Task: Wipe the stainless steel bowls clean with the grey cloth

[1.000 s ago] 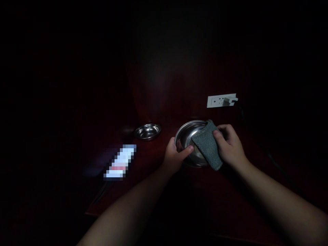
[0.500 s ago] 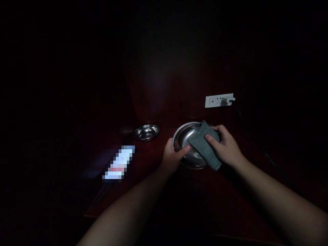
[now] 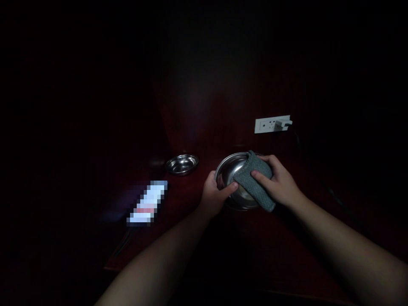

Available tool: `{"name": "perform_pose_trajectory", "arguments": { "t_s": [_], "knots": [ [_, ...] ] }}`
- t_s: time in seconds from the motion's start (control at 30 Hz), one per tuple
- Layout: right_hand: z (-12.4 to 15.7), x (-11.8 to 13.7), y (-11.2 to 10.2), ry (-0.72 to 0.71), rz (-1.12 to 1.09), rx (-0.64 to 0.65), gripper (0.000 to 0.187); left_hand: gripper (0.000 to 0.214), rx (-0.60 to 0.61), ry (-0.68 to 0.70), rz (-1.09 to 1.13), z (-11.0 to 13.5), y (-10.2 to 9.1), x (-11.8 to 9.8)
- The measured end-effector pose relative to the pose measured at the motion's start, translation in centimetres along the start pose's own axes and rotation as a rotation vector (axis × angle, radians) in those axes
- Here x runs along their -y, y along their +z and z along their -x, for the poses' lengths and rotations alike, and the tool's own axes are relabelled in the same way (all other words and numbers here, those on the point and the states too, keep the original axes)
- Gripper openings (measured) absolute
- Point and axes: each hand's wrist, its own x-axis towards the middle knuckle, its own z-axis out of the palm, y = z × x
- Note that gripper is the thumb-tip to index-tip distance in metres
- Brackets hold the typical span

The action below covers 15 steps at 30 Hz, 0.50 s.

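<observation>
A shiny steel bowl (image 3: 232, 168) is held tilted between my two hands in the head view. My left hand (image 3: 215, 193) grips its left rim, thumb over the inside and the other fingers behind. A folded grey-green cloth (image 3: 256, 182) lies over the bowl's right side. My right hand (image 3: 279, 178) pinches the cloth against the rim, with its thumb on top of the fabric. Its fingers behind the bowl are mostly hidden. To the left, a smaller steel bowl (image 3: 182, 165) rests on the dark red table.
A lit phone-like screen (image 3: 148, 203), blurred out, lies left of my left forearm. On the wall behind is a white socket panel (image 3: 266, 124) with a plug in it, and a dark cable runs down on the right. The surroundings are very dark.
My right hand and the cloth have shifted slightly left along the bowl. My left hand keeps its grip, and the smaller bowl stays in place.
</observation>
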Motion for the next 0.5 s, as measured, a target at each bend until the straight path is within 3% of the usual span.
{"name": "perform_pose_trajectory", "arguments": {
  "t_s": [0.17, 0.33, 0.5],
  "knots": [
    [0.04, 0.20, 0.01, -0.054, 0.024, -0.007, 0.051, 0.048, 0.012, 0.006, 0.019, 0.05, -0.10, 0.07],
    [0.29, 0.85, 0.20, -0.130, 0.108, -0.147, 0.059, 0.046, -0.015, -0.028, 0.106, -0.30, 0.07, 0.22],
    [0.04, 0.69, 0.13, -0.141, 0.131, -0.289, 0.063, 0.041, 0.148, -0.196, 0.316, -0.40, 0.35, 0.02]
  ]
}}
